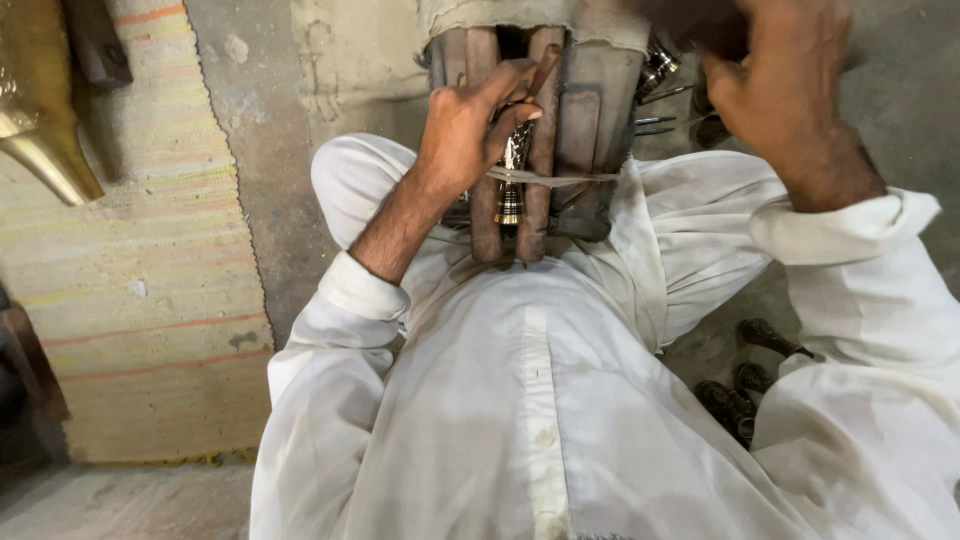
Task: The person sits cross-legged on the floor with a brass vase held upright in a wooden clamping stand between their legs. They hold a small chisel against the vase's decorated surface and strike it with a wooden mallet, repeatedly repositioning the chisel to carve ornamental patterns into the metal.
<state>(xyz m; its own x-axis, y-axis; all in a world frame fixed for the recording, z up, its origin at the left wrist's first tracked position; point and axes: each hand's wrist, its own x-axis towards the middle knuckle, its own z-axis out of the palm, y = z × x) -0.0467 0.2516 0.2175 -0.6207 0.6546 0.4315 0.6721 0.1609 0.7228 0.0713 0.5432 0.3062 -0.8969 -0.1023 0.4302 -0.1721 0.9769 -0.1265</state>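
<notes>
Concrete floor [260,150], striped woven mat [150,300]; left hand [465,125] grips brass bell [513,170].

A small polished brass bell [512,185] with a flared mouth stands upright, mouth toward six o'clock, wedged between the worn reddish-brown wooden bars of a clamp block [560,120] at twelve o'clock of the view. A thin pale strap [560,180] crosses the bell's waist. A slim brown wooden-handled tool [541,72] slants toward one o'clock, its lower end at the bell's top.
</notes>
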